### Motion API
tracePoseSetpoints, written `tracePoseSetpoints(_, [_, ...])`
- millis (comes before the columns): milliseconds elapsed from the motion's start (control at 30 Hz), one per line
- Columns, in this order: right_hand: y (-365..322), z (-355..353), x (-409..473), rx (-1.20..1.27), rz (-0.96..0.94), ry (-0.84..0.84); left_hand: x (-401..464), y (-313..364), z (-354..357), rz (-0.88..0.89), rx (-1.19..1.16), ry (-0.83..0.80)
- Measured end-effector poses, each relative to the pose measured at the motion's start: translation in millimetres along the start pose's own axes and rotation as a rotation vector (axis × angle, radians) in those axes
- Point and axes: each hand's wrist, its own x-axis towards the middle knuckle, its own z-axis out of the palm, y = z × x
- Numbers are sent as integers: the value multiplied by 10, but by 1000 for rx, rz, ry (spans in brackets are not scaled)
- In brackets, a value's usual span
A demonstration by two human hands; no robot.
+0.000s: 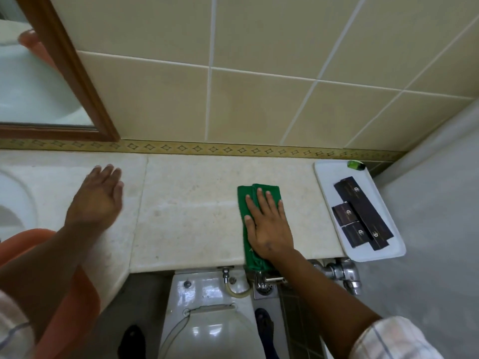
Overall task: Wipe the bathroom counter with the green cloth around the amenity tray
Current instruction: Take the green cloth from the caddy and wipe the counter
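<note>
You are pressing the green cloth flat on the counter, just left of the amenity tray.

From the head view: your right hand is lying spread, palm down, pinning the folded cloth for even pressure; your left hand is hovering open over the counter, holding nothing, well apart to its left. The tray is sitting clear at the right end.
</note>
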Motion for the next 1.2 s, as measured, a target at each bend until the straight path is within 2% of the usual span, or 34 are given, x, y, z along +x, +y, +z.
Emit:
tracePoseSetpoints(200, [745, -191, 89, -5, 161, 32, 17, 21, -15, -9, -3, 1])
tracePoseSetpoints(467, [691, -88, 120, -53, 167, 31, 40, 21, 46, -24, 2, -1])
tracePoseSetpoints(600, [146, 30, 252, -56, 40, 17, 31, 61, 15, -56, -23, 25])
tracePoseSetpoints(767, [-1219, 221, 638, 6, -178, 0, 55, 52, -7, -80, -56, 28])
tracePoseSetpoints(933, [-2328, 391, 1154, -12, -257, -47, 100, -4, -20, -116, -90, -17])
tracePoseSetpoints(1033, [-2555, 454, 1325, -40, -236, -64, 111, 5, -19, -131, -96, -68])
tracePoseSetpoints(1200, [-2562, 490, 1348, -22, -219, -55, 102, -24, -4, -125, -103, -102])
